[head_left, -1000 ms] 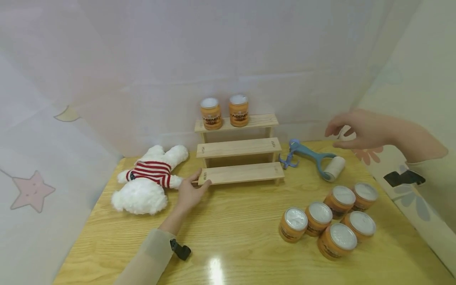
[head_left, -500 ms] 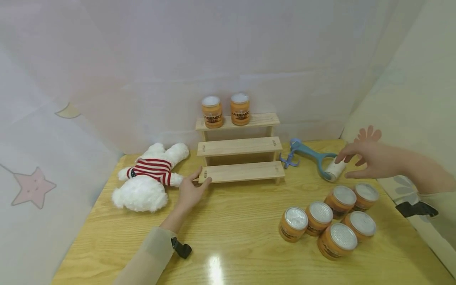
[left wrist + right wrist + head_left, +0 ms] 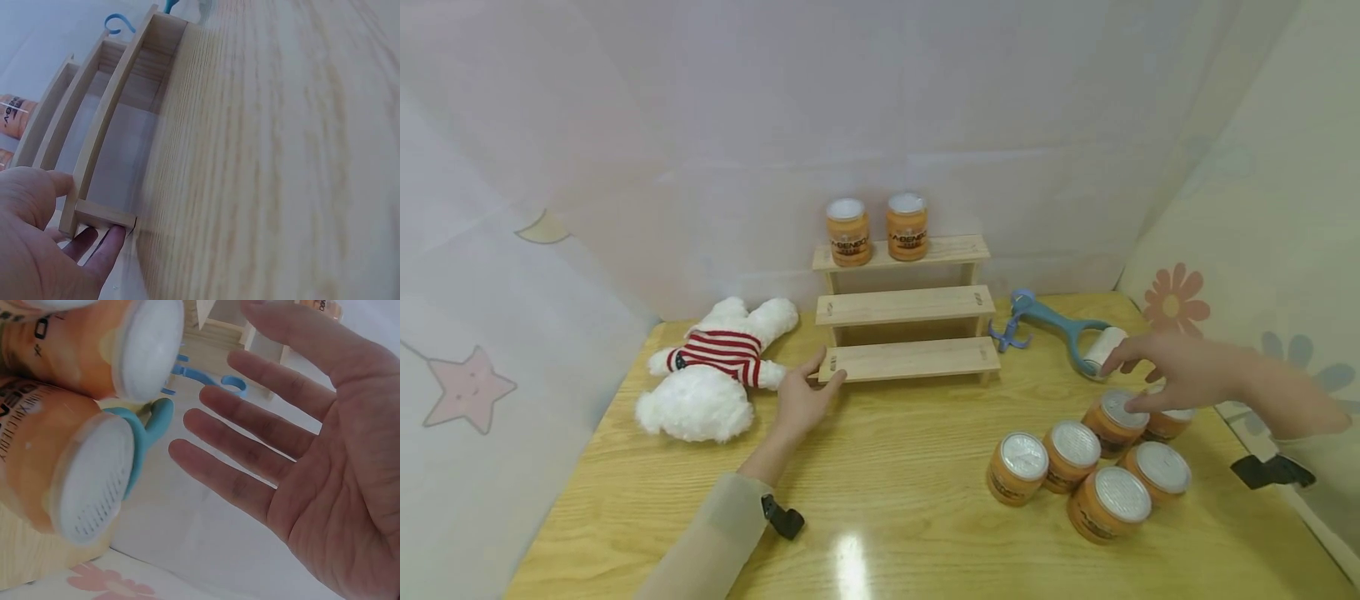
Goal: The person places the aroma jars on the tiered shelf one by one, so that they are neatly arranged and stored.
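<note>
A three-step wooden shelf [image 3: 910, 360] stands at the back of the table, with two orange jars [image 3: 847, 232] on its top step. My left hand [image 3: 823, 377] holds the left end of the lowest step; in the left wrist view the thumb [image 3: 44, 187] lies above the end piece and the fingers [image 3: 106, 244] below it. My right hand [image 3: 1123, 385] hovers open, fingers spread, over the rear jars [image 3: 1114, 417] of a cluster of several orange jars [image 3: 1072, 457]. The right wrist view shows the bare palm [image 3: 312, 462] beside two white-lidded jars [image 3: 75, 481].
A white plush bear [image 3: 707, 379] in a red-striped shirt lies left of the shelf. A blue lint roller [image 3: 1060, 329] lies right of it, just behind my right hand. The wooden table [image 3: 887, 467] has pale curtains on three sides.
My right hand has come down and forward from above the lint roller to just over the rear jars. The left hand has stayed on the shelf end.
</note>
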